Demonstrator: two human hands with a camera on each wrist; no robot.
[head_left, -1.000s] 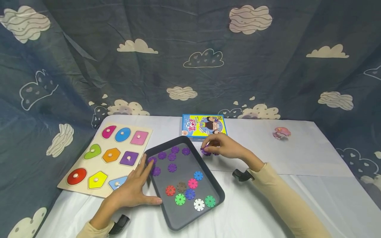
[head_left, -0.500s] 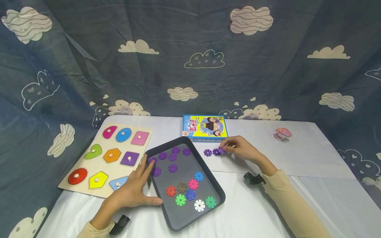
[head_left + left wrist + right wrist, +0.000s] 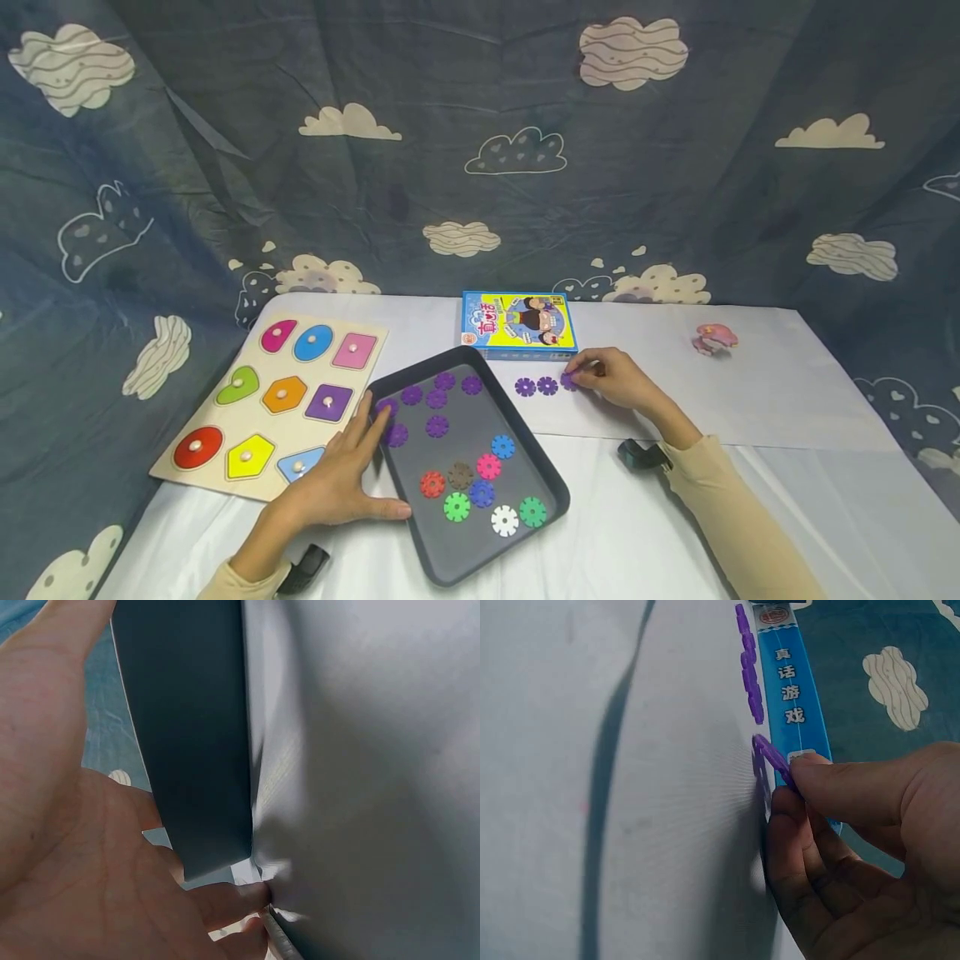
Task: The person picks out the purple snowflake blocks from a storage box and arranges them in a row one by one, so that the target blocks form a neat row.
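Observation:
In the head view my right hand [image 3: 618, 385] pinches a purple notched plastic disc [image 3: 568, 381] between thumb and fingers. The right wrist view has this disc [image 3: 775, 759] tilted, its far edge low at the white cloth. Two more purple discs [image 3: 547, 386] lie flat on the cloth to its left, in a row before the blue and yellow game box [image 3: 517, 327]. Against the left side of the dark grey tray [image 3: 491, 557] rests my left hand [image 3: 330, 479], thumb and fingers spread along the rim. Inside the tray are several purple discs [image 3: 437, 427] and several of other colours.
Left of the tray lies a wooden shape puzzle board [image 3: 258, 392] with knobbed pieces, partly under the left hand. A small pink toy [image 3: 714, 338] stands at the back right. Behind the table hangs a dark curtain [image 3: 420, 192] with cloud prints.
My right hand has moved right along the front of the box, leaving two purple discs side by side and lowering a third beside them. The left hand stays on the tray.

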